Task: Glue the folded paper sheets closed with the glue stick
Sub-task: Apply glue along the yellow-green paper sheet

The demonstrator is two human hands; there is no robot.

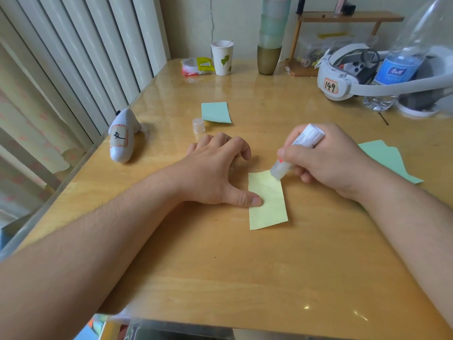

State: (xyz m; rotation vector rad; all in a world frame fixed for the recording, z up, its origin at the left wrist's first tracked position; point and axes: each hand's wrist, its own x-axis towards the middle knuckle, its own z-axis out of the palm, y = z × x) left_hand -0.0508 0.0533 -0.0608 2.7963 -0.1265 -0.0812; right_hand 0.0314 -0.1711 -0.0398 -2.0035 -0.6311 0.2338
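Note:
A folded yellow paper sheet (268,200) lies on the wooden table (220,266) in front of me. My left hand (215,173) rests on the table, its thumb pressing the sheet's left edge. My right hand (326,158) grips the white glue stick (297,148), whose tip touches the sheet's far right corner. The glue stick's clear cap (198,125) stands behind my left hand. A folded green sheet (215,112) lies beyond the cap. More green paper (389,160) lies at the right, partly hidden by my right arm.
A white handheld controller (122,138) lies at the table's left edge. At the back stand a paper cup (221,57), a snack packet (197,66), stacked tumblers (270,38), a white headset (348,72), a water bottle (404,57) and a small wooden shelf (348,19).

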